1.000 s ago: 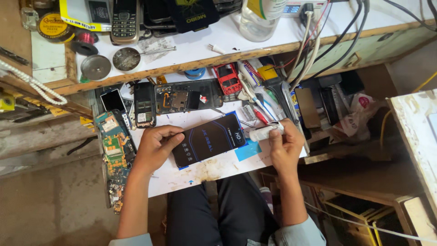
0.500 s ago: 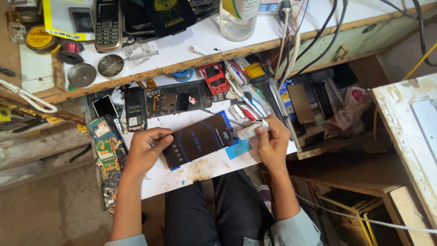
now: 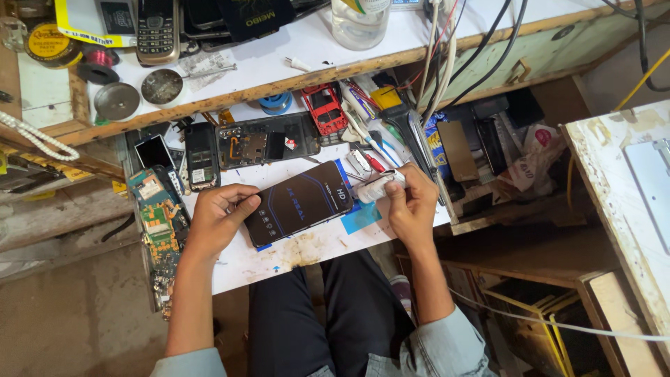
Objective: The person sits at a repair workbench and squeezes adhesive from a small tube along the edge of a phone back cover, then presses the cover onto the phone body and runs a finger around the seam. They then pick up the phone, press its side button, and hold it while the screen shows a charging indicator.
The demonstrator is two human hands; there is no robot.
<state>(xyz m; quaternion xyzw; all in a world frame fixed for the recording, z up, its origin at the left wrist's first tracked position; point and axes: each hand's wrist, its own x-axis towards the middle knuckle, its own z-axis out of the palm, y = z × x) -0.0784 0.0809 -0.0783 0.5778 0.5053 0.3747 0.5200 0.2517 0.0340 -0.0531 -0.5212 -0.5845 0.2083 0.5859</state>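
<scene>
In the head view, the left hand (image 3: 222,218) is resting at centre left of the frame, its curled fingers pressing on the near edge of a dark phone screen panel (image 3: 300,202), probably to steady it on the white work board (image 3: 307,248). The panel is lying flat and slanted at the centre of the frame, with a blue patch showing from under its right corner.

The right hand (image 3: 412,206) is sitting just right of the panel, its thumb and fingers pinching a small white tube (image 3: 380,187) whose tip is pointing toward the panel's right end, as if to keep it close to the edge.

Above the panel an opened phone frame (image 3: 265,143) is lying flat. At far left a green circuit board (image 3: 159,216) is hanging over the board's edge. On the upper shelf a round yellow-lidded tin (image 3: 47,42) is sitting at upper left, beside a yellow-bordered card (image 3: 91,19) and a keypad phone (image 3: 155,29); a clear jar (image 3: 359,21) is standing at top centre.
</scene>
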